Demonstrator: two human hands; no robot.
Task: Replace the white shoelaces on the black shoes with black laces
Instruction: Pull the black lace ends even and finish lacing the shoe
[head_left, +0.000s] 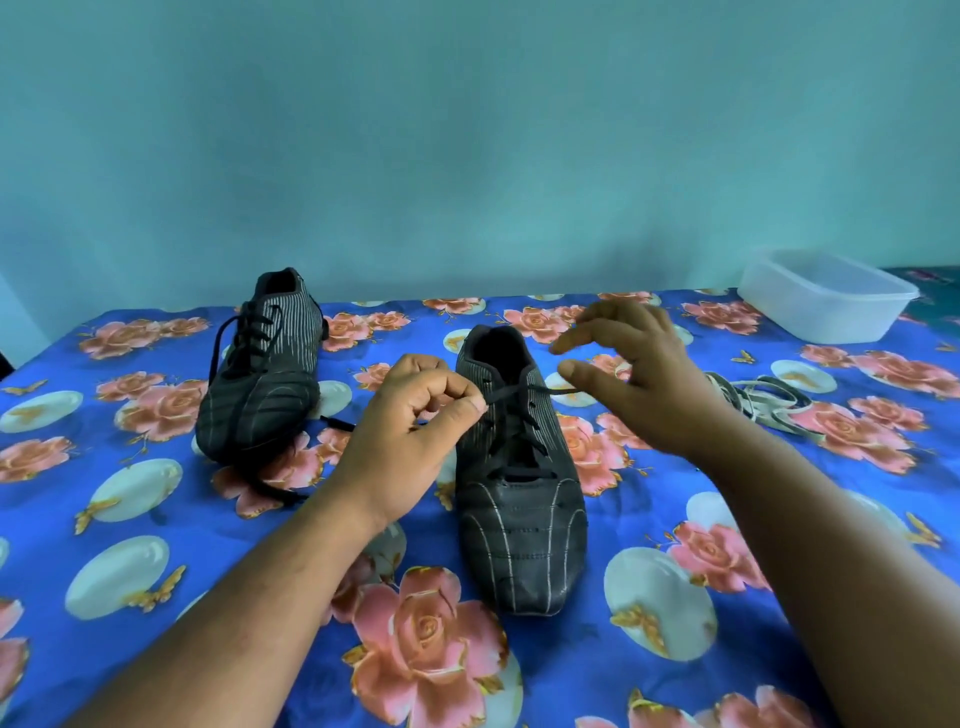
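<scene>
Two black shoes with pale stripes lie on a blue floral cloth. The near shoe (519, 509) points its toe at me and has a black lace (519, 441) threaded through its eyelets. My left hand (410, 431) pinches one end of that lace at the shoe's upper left. The other end stretches right to just under the thumb of my right hand (639, 374), whose fingers are spread and hold nothing that I can see. The far shoe (265, 374), at the left, also carries a black lace (244, 338), with loose ends trailing on the cloth.
A bundle of white laces (758, 400) lies on the cloth right of my right hand. A clear plastic tub (826, 301) stands at the back right corner. The cloth-covered table (156, 519) ends at a teal wall behind.
</scene>
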